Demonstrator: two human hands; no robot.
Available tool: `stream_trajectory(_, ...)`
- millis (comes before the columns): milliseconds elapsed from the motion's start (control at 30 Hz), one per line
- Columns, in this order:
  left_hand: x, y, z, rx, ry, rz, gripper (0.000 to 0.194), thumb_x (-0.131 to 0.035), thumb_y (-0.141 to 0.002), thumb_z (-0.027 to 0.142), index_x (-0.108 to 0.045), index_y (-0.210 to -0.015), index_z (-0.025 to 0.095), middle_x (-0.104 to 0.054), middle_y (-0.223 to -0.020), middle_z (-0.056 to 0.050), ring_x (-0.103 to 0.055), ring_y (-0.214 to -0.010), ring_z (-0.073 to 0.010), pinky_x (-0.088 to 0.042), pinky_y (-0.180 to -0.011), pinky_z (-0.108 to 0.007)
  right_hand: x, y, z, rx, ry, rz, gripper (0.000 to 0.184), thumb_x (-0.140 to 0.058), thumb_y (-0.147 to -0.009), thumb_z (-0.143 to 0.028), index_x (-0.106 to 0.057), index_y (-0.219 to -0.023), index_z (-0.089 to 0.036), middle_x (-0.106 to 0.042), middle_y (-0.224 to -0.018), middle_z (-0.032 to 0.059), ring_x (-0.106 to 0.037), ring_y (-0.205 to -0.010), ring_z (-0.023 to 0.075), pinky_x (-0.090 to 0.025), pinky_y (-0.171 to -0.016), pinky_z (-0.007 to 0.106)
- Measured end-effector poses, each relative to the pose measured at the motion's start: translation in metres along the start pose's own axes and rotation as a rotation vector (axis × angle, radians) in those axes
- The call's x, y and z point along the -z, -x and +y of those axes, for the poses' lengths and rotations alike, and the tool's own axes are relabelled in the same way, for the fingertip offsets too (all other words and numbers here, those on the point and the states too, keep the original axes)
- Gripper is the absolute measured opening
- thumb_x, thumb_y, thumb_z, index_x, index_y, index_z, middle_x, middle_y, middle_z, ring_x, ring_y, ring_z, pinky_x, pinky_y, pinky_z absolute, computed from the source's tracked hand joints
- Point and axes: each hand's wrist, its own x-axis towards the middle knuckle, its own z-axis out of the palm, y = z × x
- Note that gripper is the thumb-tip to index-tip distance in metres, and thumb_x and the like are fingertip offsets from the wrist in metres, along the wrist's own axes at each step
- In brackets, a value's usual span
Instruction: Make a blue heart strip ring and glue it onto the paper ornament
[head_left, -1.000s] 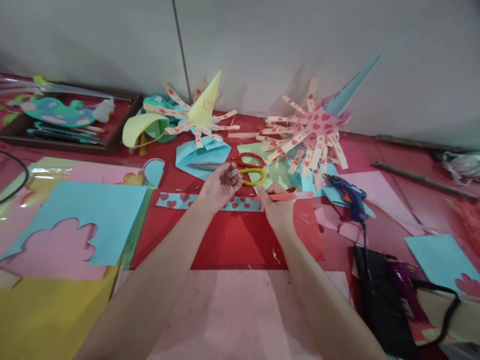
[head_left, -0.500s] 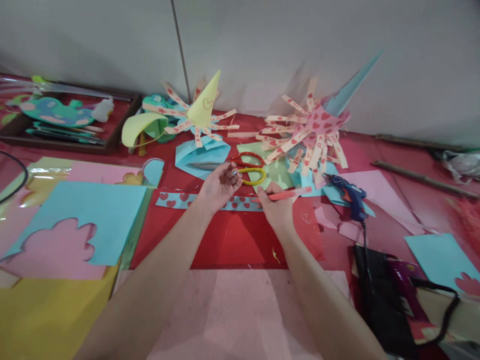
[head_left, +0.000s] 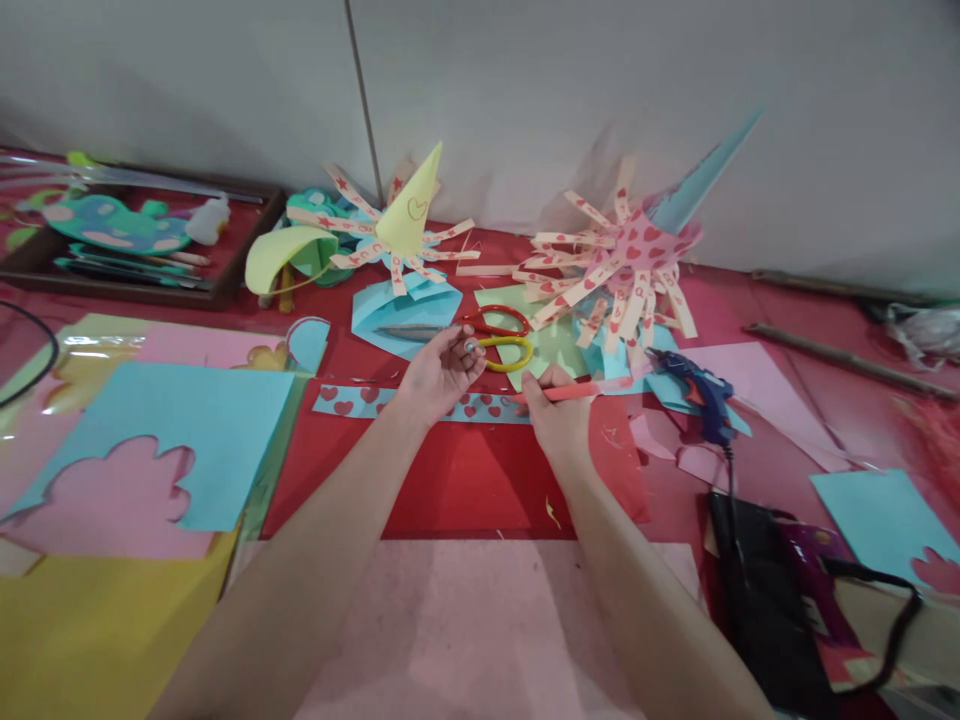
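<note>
My right hand (head_left: 561, 412) grips a red marker (head_left: 592, 389), its tip at the right part of a light blue paper strip (head_left: 367, 400) with red hearts. My left hand (head_left: 444, 372) rests across the strip, palm turned up and fingers curled; a small shiny spot shows at the fingers, too small to name. Just beyond the hands lie scissors (head_left: 504, 353) with one red and one yellow handle loop, partly behind my left fingers. Under the strip is a red sheet (head_left: 457, 480).
Two paper cone crafts with fringes, one yellow (head_left: 409, 215) and one pink and blue (head_left: 652, 240), stand by the wall. A blue glue gun (head_left: 697, 395) lies right. Cut blue paper (head_left: 225, 430) and a dark tray (head_left: 225, 280) are left.
The marker's back end has swung slightly right and down as my right hand shifts a little on the strip. The left hand stays almost where it was.
</note>
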Motion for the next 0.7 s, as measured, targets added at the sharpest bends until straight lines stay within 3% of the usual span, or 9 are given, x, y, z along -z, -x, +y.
stream_trajectory(400, -0.0005, 0.0003, 0.0002, 0.002, 0.005, 0.005, 0.019, -0.046, -0.084, 0.013, -0.056, -0.068, 0.014, -0.052, -0.051, 0.003, -0.055, -0.050, -0.0066, -0.048, -0.057, -0.018, -0.0003, 0.0022, 0.0005, 0.043, 0.030, 0.006, 0.036, -0.053, -0.079, -0.033, -0.028, -0.055, -0.023, -0.034, -0.043, -0.0088, -0.049, -0.042, 0.0091, -0.042, -0.043, 0.020)
stream_trajectory(700, 0.0013, -0.0012, 0.0002, -0.004, -0.004, -0.013, 0.022, -0.043, -0.086, 0.014, -0.056, -0.069, 0.014, -0.052, -0.051, 0.003, -0.056, -0.051, -0.0070, -0.048, -0.057, -0.018, -0.0015, 0.0021, 0.0022, 0.067, 0.064, 0.034, 0.034, -0.051, -0.079, -0.032, -0.029, -0.056, -0.023, -0.038, -0.044, -0.0086, -0.056, -0.042, 0.0110, -0.039, -0.042, 0.021)
